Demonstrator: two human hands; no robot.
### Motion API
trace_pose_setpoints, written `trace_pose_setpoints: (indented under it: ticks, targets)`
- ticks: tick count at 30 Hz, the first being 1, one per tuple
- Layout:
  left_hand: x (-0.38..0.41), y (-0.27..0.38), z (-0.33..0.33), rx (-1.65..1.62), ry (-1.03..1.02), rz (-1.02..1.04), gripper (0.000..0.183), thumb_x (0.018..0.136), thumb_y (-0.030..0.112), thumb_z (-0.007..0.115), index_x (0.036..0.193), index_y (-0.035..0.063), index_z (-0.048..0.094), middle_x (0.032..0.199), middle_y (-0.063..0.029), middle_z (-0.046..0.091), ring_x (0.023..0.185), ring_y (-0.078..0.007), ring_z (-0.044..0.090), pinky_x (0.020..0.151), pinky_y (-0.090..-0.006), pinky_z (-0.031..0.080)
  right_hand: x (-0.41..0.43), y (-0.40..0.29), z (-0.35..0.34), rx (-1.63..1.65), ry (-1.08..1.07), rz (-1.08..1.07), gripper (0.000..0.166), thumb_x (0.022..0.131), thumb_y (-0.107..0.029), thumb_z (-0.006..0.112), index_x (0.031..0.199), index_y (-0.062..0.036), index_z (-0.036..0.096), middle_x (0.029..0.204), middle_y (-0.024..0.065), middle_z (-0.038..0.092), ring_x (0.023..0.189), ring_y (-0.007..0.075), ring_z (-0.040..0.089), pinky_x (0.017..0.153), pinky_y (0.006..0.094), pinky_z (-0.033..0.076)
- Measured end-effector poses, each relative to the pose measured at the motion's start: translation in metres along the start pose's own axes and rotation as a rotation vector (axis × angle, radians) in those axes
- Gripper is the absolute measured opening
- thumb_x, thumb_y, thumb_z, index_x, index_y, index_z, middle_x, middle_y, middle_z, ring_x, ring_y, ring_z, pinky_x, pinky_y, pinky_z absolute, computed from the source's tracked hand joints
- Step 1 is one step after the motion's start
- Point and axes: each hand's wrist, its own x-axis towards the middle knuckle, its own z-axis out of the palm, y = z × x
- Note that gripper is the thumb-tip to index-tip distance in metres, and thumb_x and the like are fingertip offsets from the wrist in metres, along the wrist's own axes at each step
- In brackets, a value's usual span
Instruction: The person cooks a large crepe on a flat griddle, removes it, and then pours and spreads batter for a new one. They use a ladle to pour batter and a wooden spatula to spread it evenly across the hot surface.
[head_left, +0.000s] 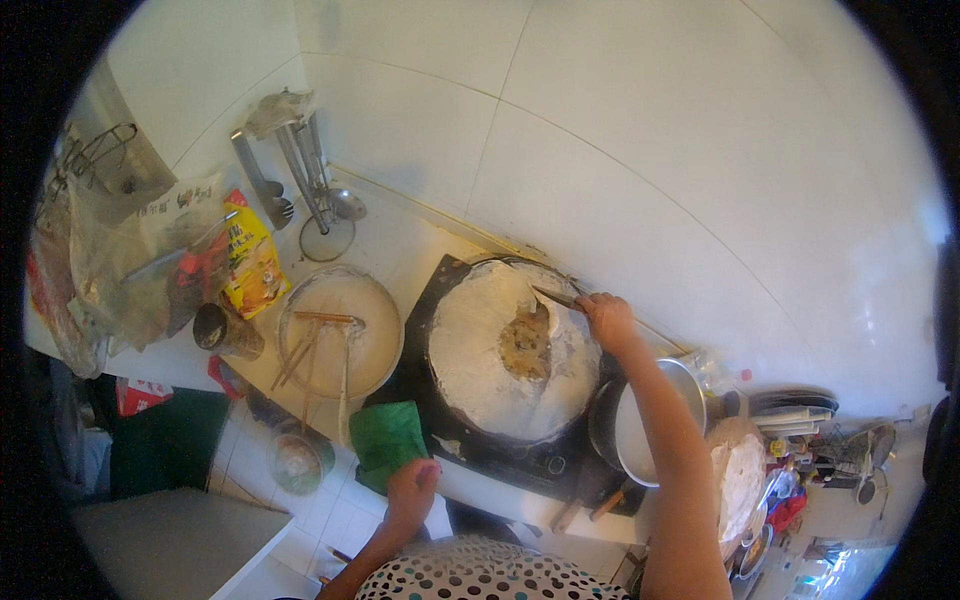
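Note:
A large round griddle (442, 405) carries a thin, pale flatbread (472, 352), with a brownish patch bared near its middle. My right hand (609, 319) grips a knife-like metal blade (556, 297), whose tip touches the flatbread's torn upper edge. My left hand (412, 484) is at the counter's front edge, closed on or against a green cloth (388, 439); the fingers are partly hidden. Left of the griddle stands a wide basin of pale batter (367, 367), with a wooden T-shaped spreader (324, 318), sticks and a long-handled ladle (344, 390) resting in it.
A metal pot (701, 397) stands right of the griddle, beside stacked flatbreads (739, 480). A yellow seasoning bag (253, 262), a dark cylindrical container (232, 334) and plastic bags (120, 262) crowd the left. Ladles and a strainer (328, 236) lean near the wall. Wooden-handled tools (607, 504) lie at the front.

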Motion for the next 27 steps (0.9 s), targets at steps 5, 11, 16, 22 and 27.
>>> trace_pose_setpoints:
  ticks: [5,11,16,22,27]
  targets:
    - [-0.001,0.01,-0.005,-0.003,-0.019,-0.022,0.015,0.091,0.012,0.059,0.098,0.0009,0.065,0.093,-0.0133,0.069,0.086,-0.0245,0.067,0.078,-0.034,0.052,-0.022,-0.019,-0.001,-0.03,-0.028,0.015,0.023,0.081,-0.012,0.055,0.102,-0.0154,0.064,0.087,0.0088,0.064,0.085,0.0278,0.063,0.071,0.04,0.051]
    - [-0.001,0.003,-0.007,-0.001,-0.023,-0.01,0.017,0.092,0.014,0.058,0.1,0.0008,0.065,0.093,-0.0139,0.069,0.086,-0.0246,0.068,0.079,-0.0345,0.052,-0.05,-0.062,-0.004,0.065,0.0,-0.003,0.02,0.081,-0.012,0.053,0.099,-0.0109,0.061,0.082,0.0126,0.061,0.079,0.0314,0.062,0.066,0.0441,0.05]
    - [-0.002,-0.003,-0.011,0.004,-0.002,0.024,0.017,0.091,0.014,0.061,0.099,0.0007,0.066,0.092,-0.012,0.069,0.082,-0.0215,0.067,0.075,-0.0337,0.052,-0.05,-0.076,-0.021,0.094,0.009,0.162,0.015,0.081,-0.014,0.057,0.094,-0.0099,0.061,0.085,0.0114,0.065,0.081,0.0313,0.064,0.067,0.0419,0.052]
    - [-0.004,-0.003,-0.019,-0.004,-0.012,0.043,0.018,0.09,0.016,0.063,0.099,-0.0001,0.065,0.091,-0.0112,0.069,0.079,-0.0204,0.067,0.073,-0.034,0.053,-0.032,-0.079,-0.012,0.061,-0.12,0.34,0.016,0.083,-0.013,0.054,0.096,-0.0067,0.061,0.091,0.0129,0.066,0.086,0.031,0.066,0.07,0.0422,0.053]
    - [-0.006,-0.007,-0.024,0.035,-0.013,0.054,0.017,0.09,0.015,0.062,0.099,0.0001,0.065,0.09,-0.0122,0.069,0.08,-0.0216,0.067,0.073,-0.0339,0.052,-0.044,-0.123,-0.001,0.026,-0.023,0.164,0.017,0.081,-0.01,0.053,0.095,-0.0035,0.06,0.089,0.0132,0.064,0.083,0.0304,0.064,0.069,0.0414,0.052]
